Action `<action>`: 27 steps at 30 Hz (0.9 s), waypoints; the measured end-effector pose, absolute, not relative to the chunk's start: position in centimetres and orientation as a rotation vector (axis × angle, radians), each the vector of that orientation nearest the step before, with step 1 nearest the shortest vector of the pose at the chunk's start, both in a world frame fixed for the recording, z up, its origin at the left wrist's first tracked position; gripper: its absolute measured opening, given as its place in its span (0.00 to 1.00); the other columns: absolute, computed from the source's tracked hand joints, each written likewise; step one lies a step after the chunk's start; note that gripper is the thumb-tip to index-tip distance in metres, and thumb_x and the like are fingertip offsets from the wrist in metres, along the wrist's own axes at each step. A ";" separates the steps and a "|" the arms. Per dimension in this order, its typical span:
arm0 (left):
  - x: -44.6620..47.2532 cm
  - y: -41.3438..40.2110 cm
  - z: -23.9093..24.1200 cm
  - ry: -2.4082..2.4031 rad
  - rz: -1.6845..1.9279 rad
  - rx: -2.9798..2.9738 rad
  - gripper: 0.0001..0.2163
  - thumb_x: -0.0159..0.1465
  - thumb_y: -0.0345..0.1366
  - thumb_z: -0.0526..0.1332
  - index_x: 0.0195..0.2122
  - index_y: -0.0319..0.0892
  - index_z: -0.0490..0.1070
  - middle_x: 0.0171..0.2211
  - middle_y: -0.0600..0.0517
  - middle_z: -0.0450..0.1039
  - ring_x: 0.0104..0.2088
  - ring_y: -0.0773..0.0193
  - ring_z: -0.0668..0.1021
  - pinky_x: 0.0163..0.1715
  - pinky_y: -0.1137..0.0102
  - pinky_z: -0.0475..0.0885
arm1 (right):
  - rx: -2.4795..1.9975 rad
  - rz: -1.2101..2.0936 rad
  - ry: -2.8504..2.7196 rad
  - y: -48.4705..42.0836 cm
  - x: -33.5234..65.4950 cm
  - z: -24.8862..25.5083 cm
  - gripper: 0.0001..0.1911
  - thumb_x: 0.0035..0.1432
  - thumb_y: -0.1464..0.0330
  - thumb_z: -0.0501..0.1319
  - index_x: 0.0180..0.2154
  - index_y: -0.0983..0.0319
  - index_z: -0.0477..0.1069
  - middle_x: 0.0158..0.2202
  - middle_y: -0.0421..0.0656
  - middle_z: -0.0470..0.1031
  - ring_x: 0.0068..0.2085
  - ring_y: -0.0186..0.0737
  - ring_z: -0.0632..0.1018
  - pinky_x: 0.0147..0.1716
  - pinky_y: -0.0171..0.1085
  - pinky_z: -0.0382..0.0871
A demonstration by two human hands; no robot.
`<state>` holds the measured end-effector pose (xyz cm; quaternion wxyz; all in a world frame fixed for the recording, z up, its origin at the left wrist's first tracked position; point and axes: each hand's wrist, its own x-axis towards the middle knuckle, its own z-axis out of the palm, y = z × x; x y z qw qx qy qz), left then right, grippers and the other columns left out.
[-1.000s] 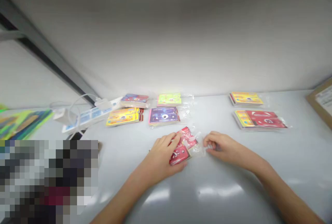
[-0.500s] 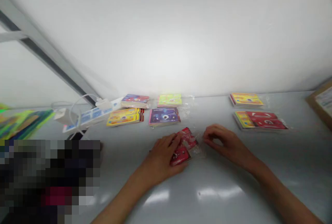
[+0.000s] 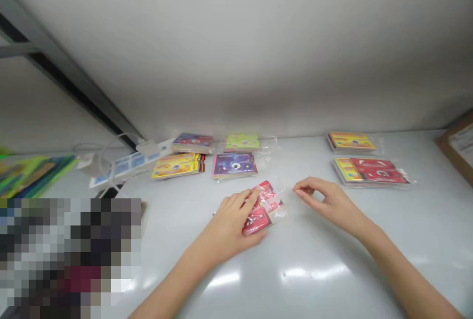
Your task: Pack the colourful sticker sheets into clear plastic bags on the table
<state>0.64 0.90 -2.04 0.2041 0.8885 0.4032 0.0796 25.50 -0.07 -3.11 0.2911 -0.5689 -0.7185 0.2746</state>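
Note:
My left hand [image 3: 232, 228] lies over a pack of red cards [image 3: 257, 221] in a clear plastic bag [image 3: 281, 210], fingers on its upper side and thumb along its near edge. Part of the pack is hidden under the palm. To the right, my right hand [image 3: 325, 198] pinches thumb and forefinger together at the bag's thin, see-through end, which stretches towards the fingertips. Just beyond the hands sits a bagged stack of purple cards [image 3: 234, 165], with a bagged yellow-green stack [image 3: 242, 142] behind it.
Yellow cards [image 3: 176, 166] and a blue-red stack [image 3: 192, 142] lie at left, near a white power strip [image 3: 129, 162] with plugs and cables. Two bagged stacks, one yellow [image 3: 351, 141] and one red-topped [image 3: 380, 171], lie at right. A cardboard box [image 3: 460, 149] stands at the right edge.
My right hand has shifted slightly to the right, with the bag's end drawn out towards it. The left hand stays on the red cards.

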 end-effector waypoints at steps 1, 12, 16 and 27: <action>0.6 0.9 -2.0 1.125 0.221 2.479 0.31 0.56 0.45 0.60 0.59 0.41 0.53 0.58 0.44 0.58 0.55 0.53 0.63 0.53 0.60 0.60 | -1.524 0.748 -1.916 -0.1 25.6 -3.2 0.10 0.58 0.64 0.53 0.35 0.60 0.70 0.34 0.43 0.75 0.36 0.40 0.74 0.37 0.39 0.68; 0.7 0.9 -2.0 1.136 0.213 2.465 0.31 0.55 0.44 0.61 0.59 0.41 0.54 0.58 0.44 0.58 0.55 0.53 0.63 0.53 0.61 0.60 | -1.523 0.959 -2.155 -0.1 25.8 -3.9 0.12 0.54 0.61 0.58 0.37 0.61 0.71 0.33 0.44 0.73 0.35 0.40 0.73 0.37 0.39 0.67; 0.7 0.9 -2.1 1.127 0.212 2.472 0.32 0.56 0.44 0.60 0.59 0.40 0.52 0.58 0.43 0.58 0.55 0.53 0.64 0.53 0.61 0.60 | -1.483 0.959 -2.203 -0.2 25.9 -4.6 0.12 0.51 0.64 0.61 0.39 0.60 0.71 0.35 0.43 0.72 0.37 0.39 0.72 0.39 0.39 0.67; 0.7 0.9 -2.0 1.130 0.205 2.478 0.31 0.56 0.45 0.60 0.59 0.41 0.53 0.58 0.43 0.58 0.54 0.53 0.64 0.53 0.60 0.60 | -1.460 0.945 -2.219 -0.2 25.8 -4.5 0.10 0.54 0.69 0.58 0.40 0.58 0.71 0.37 0.43 0.72 0.38 0.39 0.72 0.41 0.39 0.67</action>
